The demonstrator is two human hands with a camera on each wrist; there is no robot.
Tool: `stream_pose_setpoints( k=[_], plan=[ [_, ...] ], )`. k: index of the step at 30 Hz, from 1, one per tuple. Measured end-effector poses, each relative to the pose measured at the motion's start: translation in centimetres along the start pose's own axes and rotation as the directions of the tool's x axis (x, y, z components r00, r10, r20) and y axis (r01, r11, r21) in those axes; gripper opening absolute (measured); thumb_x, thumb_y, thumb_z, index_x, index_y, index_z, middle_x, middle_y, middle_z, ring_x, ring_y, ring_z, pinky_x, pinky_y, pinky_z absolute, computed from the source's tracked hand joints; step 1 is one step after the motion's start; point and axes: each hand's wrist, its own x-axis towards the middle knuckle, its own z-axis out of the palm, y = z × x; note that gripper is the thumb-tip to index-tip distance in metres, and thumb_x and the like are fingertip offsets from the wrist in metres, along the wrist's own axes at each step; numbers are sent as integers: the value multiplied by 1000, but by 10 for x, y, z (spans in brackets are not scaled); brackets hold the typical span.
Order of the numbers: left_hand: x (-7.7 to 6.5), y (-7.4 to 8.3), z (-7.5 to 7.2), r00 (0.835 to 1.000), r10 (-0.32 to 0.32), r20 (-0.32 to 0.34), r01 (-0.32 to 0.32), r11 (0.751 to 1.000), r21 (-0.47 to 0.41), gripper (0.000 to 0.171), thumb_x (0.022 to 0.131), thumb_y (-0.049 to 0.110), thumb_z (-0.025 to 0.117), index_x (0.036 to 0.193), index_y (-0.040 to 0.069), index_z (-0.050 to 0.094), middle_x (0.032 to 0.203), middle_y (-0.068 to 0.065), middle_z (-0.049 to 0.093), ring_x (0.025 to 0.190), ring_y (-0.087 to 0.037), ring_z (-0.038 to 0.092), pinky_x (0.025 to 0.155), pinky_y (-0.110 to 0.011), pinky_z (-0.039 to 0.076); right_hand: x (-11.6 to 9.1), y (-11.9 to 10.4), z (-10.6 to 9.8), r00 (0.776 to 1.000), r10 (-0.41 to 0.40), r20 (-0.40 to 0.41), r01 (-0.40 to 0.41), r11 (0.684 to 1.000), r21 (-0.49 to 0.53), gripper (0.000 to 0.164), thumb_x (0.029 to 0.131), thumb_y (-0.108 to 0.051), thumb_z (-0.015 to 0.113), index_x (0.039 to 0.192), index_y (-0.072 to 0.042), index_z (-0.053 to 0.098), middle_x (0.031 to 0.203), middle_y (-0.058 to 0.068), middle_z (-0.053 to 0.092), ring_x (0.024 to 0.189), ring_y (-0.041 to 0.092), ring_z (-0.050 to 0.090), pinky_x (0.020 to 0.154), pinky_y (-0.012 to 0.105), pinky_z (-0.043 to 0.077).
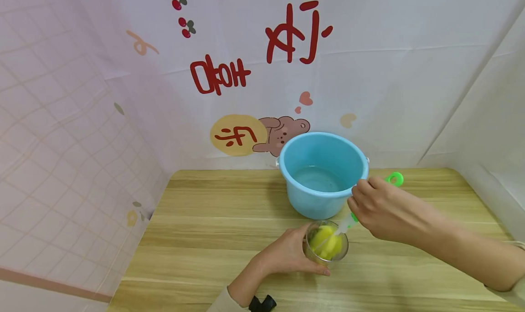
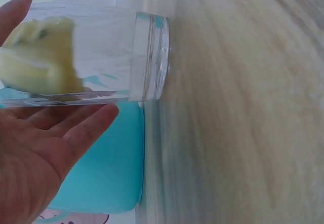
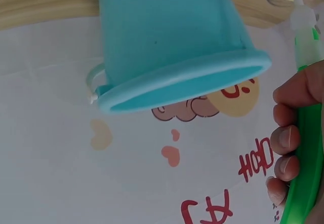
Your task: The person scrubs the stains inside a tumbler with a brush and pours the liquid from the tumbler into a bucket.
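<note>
My left hand [image 1: 287, 253] grips a clear drinking glass [image 2: 106, 46] around its side, thumb on one side and fingers on the other. The glass is held tilted, its thick base near or on the tabletop; contact is unclear. Inside it sits the yellow sponge head [image 1: 326, 243] of a cup brush. My right hand [image 1: 375, 207] holds that brush by its green handle [image 3: 306, 158], fingers curled round it. The handle slants up to the right, its looped end [image 1: 395, 179] sticking out beyond the hand. A pale neck joins handle and sponge at the glass's mouth.
A light blue bucket [image 1: 316, 206] stands just behind the glass, with what looks like clear water at its bottom. The wood-grain tabletop [image 1: 205, 239] meets a white printed cloth [image 1: 389, 89] at the back. A black object [image 1: 262, 304] shows beside the left wrist.
</note>
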Motion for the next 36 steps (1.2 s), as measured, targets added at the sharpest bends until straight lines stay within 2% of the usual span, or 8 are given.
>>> stream_pose_setpoints(
  k=[6, 12, 16, 24, 31, 36],
  plan=[
    [-1, 0, 0, 1000, -4, 1, 4, 1000, 9, 83, 77, 44, 94, 145, 31, 49, 130, 20, 60, 116, 2, 58, 97, -22, 51, 7, -12, 3, 1000, -11, 29, 12, 999, -29, 16, 83, 12, 27, 70, 3, 31, 61, 14, 28, 61, 23, 29, 61, 28, 25],
    [-1, 0, 0, 1000, -17, 0, 17, 1000, -2, 80, 77, 43, 95, 143, 31, 50, 129, 19, 61, 115, 3, 58, 96, -22, 51, 11, -22, 4, 995, -47, 84, 58, 991, -123, 7, 75, 8, 42, 70, 8, 37, 60, 20, 34, 60, 27, 33, 63, 29, 28],
    [-1, 0, 0, 1000, -16, 0, 16, 1000, -9, 80, 78, 42, 95, 144, 30, 50, 130, 19, 61, 116, 3, 58, 97, -22, 51, 17, -31, 5, 989, -62, 133, 86, 979, -186, 13, 74, 2, 49, 68, 9, 40, 59, 20, 37, 60, 29, 36, 64, 30, 30],
    [-1, 2, -1, 999, -35, 5, 35, 998, 46, 81, 78, 46, 93, 144, 22, 52, 129, 17, 61, 113, 2, 58, 93, -21, 51, 37, -42, 2, 990, -42, 136, 78, 958, -275, 27, 72, -10, 55, 63, 5, 34, 57, 15, 33, 57, 27, 36, 60, 30, 28],
    [-1, 1, -3, 999, -36, 23, 35, 998, 56, 82, 80, 47, 92, 146, 24, 50, 133, 15, 61, 115, 2, 57, 95, -22, 50, 49, -46, -2, 982, -28, 189, 90, 940, -329, 32, 74, -15, 56, 61, -1, 30, 57, 10, 27, 57, 22, 29, 62, 30, 26],
    [-1, 1, -3, 999, -50, 22, 49, 997, 58, 82, 80, 48, 92, 146, 24, 51, 131, 17, 60, 113, 2, 57, 93, -21, 50, 48, -45, -3, 968, -25, 248, 111, 934, -340, 30, 76, -18, 56, 64, 2, 37, 57, 14, 33, 56, 25, 34, 63, 31, 29]
  ],
)
